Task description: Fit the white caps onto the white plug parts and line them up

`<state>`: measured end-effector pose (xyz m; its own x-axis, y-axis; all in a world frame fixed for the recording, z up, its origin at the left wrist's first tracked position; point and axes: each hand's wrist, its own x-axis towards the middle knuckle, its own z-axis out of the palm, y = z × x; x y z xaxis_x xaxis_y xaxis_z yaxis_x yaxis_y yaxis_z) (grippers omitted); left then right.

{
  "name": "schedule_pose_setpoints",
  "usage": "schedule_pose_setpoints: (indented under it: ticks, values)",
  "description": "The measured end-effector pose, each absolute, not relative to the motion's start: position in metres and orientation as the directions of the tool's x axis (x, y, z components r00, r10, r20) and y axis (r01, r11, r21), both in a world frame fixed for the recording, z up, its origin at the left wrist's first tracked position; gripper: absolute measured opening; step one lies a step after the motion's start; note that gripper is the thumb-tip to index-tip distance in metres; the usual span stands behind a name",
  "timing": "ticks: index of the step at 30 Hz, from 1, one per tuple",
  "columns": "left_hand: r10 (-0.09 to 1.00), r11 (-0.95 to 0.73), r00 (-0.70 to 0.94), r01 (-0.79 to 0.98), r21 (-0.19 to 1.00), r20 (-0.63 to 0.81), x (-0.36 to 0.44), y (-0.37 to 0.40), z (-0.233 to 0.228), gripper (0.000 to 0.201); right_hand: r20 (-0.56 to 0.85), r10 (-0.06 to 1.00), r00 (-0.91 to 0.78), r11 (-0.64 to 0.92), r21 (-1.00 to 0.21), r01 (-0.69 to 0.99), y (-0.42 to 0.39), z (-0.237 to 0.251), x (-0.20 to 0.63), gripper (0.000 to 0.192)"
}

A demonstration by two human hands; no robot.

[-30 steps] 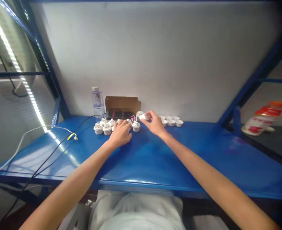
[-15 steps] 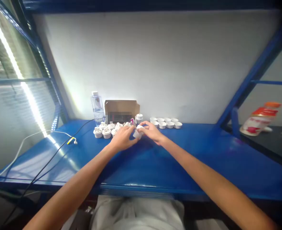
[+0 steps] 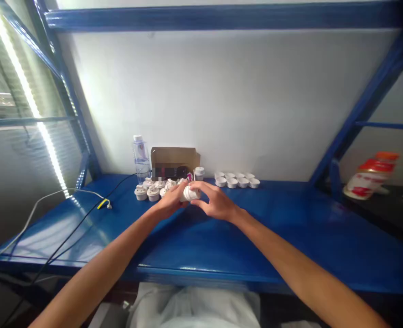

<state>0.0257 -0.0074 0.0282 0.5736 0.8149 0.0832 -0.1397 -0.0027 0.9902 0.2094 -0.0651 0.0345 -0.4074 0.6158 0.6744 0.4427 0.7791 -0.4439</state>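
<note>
Above the blue table, my left hand (image 3: 171, 200) is closed around the left end of a small white cylindrical plastic fitting (image 3: 190, 194), tilted on its side. The fingers of my right hand (image 3: 218, 200) curve round the fitting's right end. What the fitting is for cannot be told. Just left of my hands stand several similar white round fittings (image 3: 141, 193) with uneven tops, partly hidden by my left hand. To the right, two rows of white open cups (image 3: 243, 182) sit near the wall. One more white capped fitting (image 3: 199, 173) stands behind my hands.
A clear bottle (image 3: 141, 159) and an open cardboard box (image 3: 174, 155) stand at the back. Cables (image 3: 81, 218) cross the left side of the blue table (image 3: 256, 237). A red and white bottle (image 3: 370, 176) with an orange cap is at far right, beyond the frame.
My hands have brought the white pieces together into one cylindrical shape, turned sideways. My right hand has opened wider around its right end. The camera view has shifted slightly.
</note>
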Motion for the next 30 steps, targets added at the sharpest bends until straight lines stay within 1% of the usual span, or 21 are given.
schedule_pose_setpoints:
  ticks: [2, 3, 4, 6, 8, 9, 10, 11, 12, 13, 14, 16, 17, 19, 21, 22, 23, 25, 27, 29, 30]
  values:
    - [0.821, 0.088, 0.571, -0.150, 0.985, 0.014, 0.024, -0.007, 0.028, 0.051, 0.691, 0.546, -0.473, 0.832, -0.380, 0.405, -0.070, 0.037, 0.205, 0.029]
    - [0.819, 0.113, 0.574, -0.133, 0.985, -0.016, 0.023, -0.007, 0.029, 0.053, 0.688, 0.543, -0.481, 0.834, -0.378, 0.402, -0.072, 0.038, 0.203, 0.028]
    - [0.815, 0.117, 0.579, -0.105, 0.988, -0.035, 0.023, -0.008, 0.029, 0.055, 0.683, 0.566, -0.461, 0.818, -0.397, 0.417, -0.073, 0.039, 0.201, 0.028]
    - [0.819, 0.044, 0.573, -0.040, 0.998, -0.013, 0.025, -0.011, 0.030, 0.057, 0.650, 0.679, -0.341, 0.721, -0.506, 0.473, -0.075, 0.038, 0.197, 0.031]
    - [0.839, -0.114, 0.538, 0.019, 0.993, 0.086, 0.028, -0.016, 0.032, 0.056, 0.541, 0.824, -0.168, 0.551, -0.696, 0.461, -0.072, 0.034, 0.196, 0.031]
    - [0.850, -0.204, 0.504, 0.043, 0.978, 0.155, 0.030, -0.018, 0.033, 0.053, 0.449, 0.887, -0.106, 0.451, -0.795, 0.406, -0.068, 0.031, 0.196, 0.033]
    - [0.855, -0.286, 0.467, 0.060, 0.956, 0.226, 0.031, -0.020, 0.034, 0.050, 0.346, 0.935, -0.074, 0.351, -0.877, 0.328, -0.064, 0.028, 0.197, 0.039]
    - [0.852, -0.350, 0.438, 0.068, 0.934, 0.288, 0.033, -0.022, 0.035, 0.047, 0.258, 0.964, -0.064, 0.265, -0.933, 0.241, -0.060, 0.024, 0.197, 0.046]
    - [0.844, -0.395, 0.421, 0.067, 0.916, 0.333, 0.033, -0.024, 0.036, 0.043, 0.201, 0.977, -0.067, 0.209, -0.964, 0.163, -0.055, 0.021, 0.198, 0.050]
    - [0.839, -0.415, 0.410, 0.061, 0.908, 0.356, 0.034, -0.024, 0.037, 0.042, 0.186, 0.980, -0.071, 0.193, -0.976, 0.105, -0.052, 0.020, 0.200, 0.051]
    - [0.840, -0.411, 0.409, 0.051, 0.910, 0.356, 0.034, -0.024, 0.037, 0.042, 0.218, 0.974, -0.063, 0.222, -0.972, 0.074, -0.050, 0.019, 0.201, 0.049]
    - [0.851, -0.339, 0.429, 0.006, 0.941, 0.304, 0.032, -0.022, 0.038, 0.045, 0.373, 0.927, -0.026, 0.374, -0.922, 0.104, -0.049, 0.020, 0.203, 0.039]
    - [0.856, -0.281, 0.446, -0.028, 0.959, 0.264, 0.031, -0.021, 0.038, 0.046, 0.467, 0.884, -0.030, 0.465, -0.870, 0.164, -0.050, 0.022, 0.204, 0.035]
    - [0.848, -0.162, 0.492, -0.110, 0.981, 0.195, 0.029, -0.017, 0.037, 0.047, 0.626, 0.774, -0.096, 0.622, -0.722, 0.303, -0.055, 0.027, 0.206, 0.034]
    - [0.832, -0.085, 0.528, -0.180, 0.980, 0.169, 0.027, -0.014, 0.037, 0.046, 0.705, 0.689, -0.168, 0.703, -0.596, 0.388, -0.059, 0.031, 0.208, 0.035]
    - [0.826, -0.067, 0.537, -0.204, 0.977, 0.169, 0.027, -0.013, 0.037, 0.046, 0.716, 0.677, -0.172, 0.712, -0.577, 0.402, -0.059, 0.031, 0.208, 0.036]
    - [0.821, -0.061, 0.543, -0.220, 0.974, 0.175, 0.026, -0.012, 0.036, 0.046, 0.709, 0.691, -0.145, 0.697, -0.598, 0.397, -0.059, 0.031, 0.209, 0.036]
    - [0.797, -0.082, 0.570, -0.227, 0.970, 0.200, 0.025, -0.011, 0.036, 0.045, 0.614, 0.788, -0.044, 0.590, -0.732, 0.341, -0.055, 0.030, 0.210, 0.036]
    - [0.759, -0.145, 0.604, -0.208, 0.967, 0.244, 0.025, -0.012, 0.035, 0.047, 0.411, 0.912, 0.002, 0.398, -0.884, 0.244, -0.050, 0.029, 0.211, 0.039]
    - [0.736, -0.211, 0.618, -0.178, 0.961, 0.276, 0.025, -0.013, 0.035, 0.049, 0.190, 0.981, -0.039, 0.193, -0.966, 0.174, -0.046, 0.029, 0.215, 0.053]
    - [0.735, -0.226, 0.618, -0.162, 0.960, 0.278, 0.026, -0.014, 0.034, 0.049, 0.117, 0.990, -0.080, 0.128, -0.980, 0.153, -0.045, 0.031, 0.218, 0.060]
